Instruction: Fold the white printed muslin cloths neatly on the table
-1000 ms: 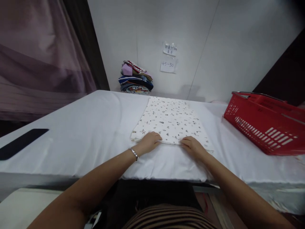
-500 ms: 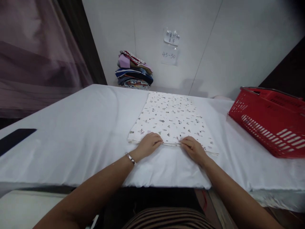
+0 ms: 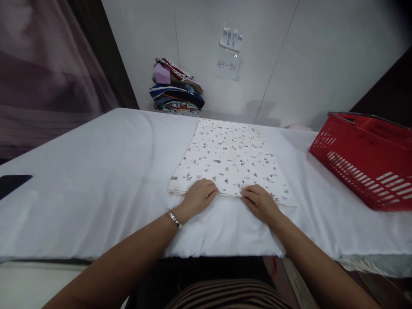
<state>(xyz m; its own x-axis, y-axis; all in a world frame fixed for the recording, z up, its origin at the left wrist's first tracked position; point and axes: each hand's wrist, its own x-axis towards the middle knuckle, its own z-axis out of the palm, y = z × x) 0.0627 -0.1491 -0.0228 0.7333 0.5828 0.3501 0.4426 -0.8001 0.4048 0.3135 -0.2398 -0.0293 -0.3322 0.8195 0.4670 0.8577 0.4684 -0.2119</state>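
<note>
A folded white cloth with small dark prints (image 3: pixel 230 156) lies flat on the white-covered table (image 3: pixel 96 171), reaching back toward the wall. My left hand (image 3: pixel 198 195), a silver bracelet on its wrist, rests on the cloth's near edge with fingers curled and pinching the edge. My right hand (image 3: pixel 259 201) sits beside it on the same near edge, fingers bent and gripping the fabric. The two hands are a short gap apart.
A stack of folded coloured clothes (image 3: pixel 175 88) stands at the back against the wall. A red plastic basket (image 3: pixel 367 156) sits on the table at the right. A dark flat object (image 3: pixel 13 184) lies at the far left edge. Two paper notes (image 3: pixel 229 51) hang on the wall.
Both hands stay on the cloth's near edge, hardly moving. The view has shifted, so the basket and the dark object slid toward the frame edges.
</note>
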